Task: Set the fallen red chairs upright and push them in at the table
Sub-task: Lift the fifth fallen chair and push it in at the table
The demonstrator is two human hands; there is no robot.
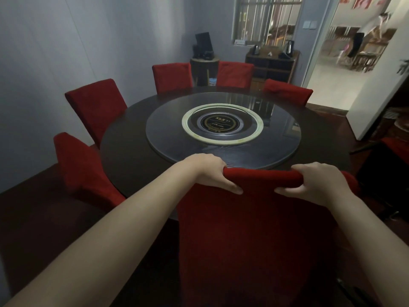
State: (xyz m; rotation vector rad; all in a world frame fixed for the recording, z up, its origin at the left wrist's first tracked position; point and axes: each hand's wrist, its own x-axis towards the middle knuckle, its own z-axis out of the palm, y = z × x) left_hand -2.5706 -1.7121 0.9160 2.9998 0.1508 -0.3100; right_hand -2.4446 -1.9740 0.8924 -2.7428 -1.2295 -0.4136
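the near red chair (254, 229) was held upright at the near edge of the round table (124, 156). its top rail was grasped by the left hand (212, 173) at the left corner and by the right hand (318, 182) at the right, fingers curled over the far side. 5 other red chairs (95, 105) were set upright round the left and far sides.

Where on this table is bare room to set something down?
Bare: the dark table rim left of the glass turntable, and the glass around the black centre disc. Crowded: the near edge, where the left hand and right hand grip the red chair's back.
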